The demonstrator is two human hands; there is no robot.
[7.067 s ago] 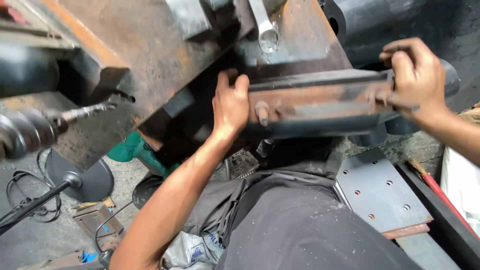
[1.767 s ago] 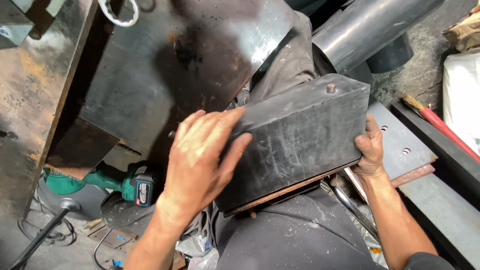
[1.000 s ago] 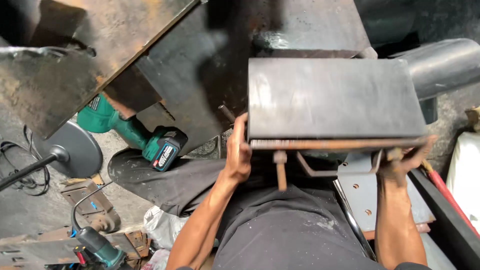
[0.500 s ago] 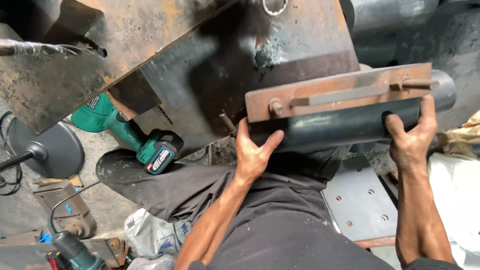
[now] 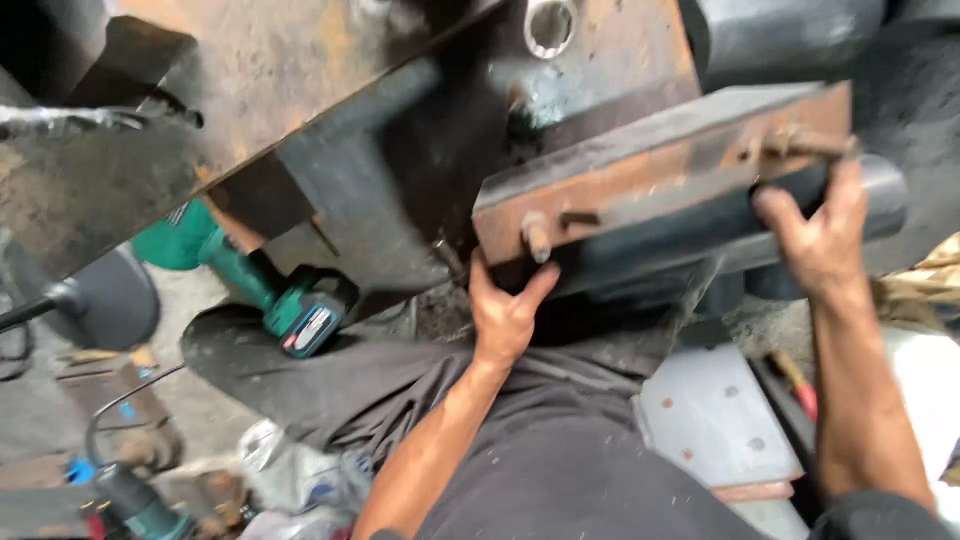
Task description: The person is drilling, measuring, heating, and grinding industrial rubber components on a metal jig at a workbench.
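I hold a heavy dark steel box-shaped part (image 5: pixel 660 200) with a rusty flange edge and a protruding bolt, lifted in front of my chest. My left hand (image 5: pixel 505 310) grips its lower left corner from beneath. My right hand (image 5: pixel 820 235) clasps its right end, fingers curled over the dark side. The part is tilted, its right end higher. It hangs just in front of a large rusty steel workbench structure (image 5: pixel 330 130). A ring spanner end (image 5: pixel 550 25) lies on that structure above the part.
A green cordless drill (image 5: pixel 270 295) lies on the floor to the left, beside a round dark disc on a stand (image 5: pixel 100 300). A grey plate with holes (image 5: pixel 715 420) rests at the lower right. Another green power tool (image 5: pixel 140 505) and scraps lie at the bottom left. A thick steel pipe (image 5: pixel 790 35) is at the upper right.
The steel part has been turned so its rusty flange faces me, and it has risen and tilted with the right end up. Both hands kept their grip.
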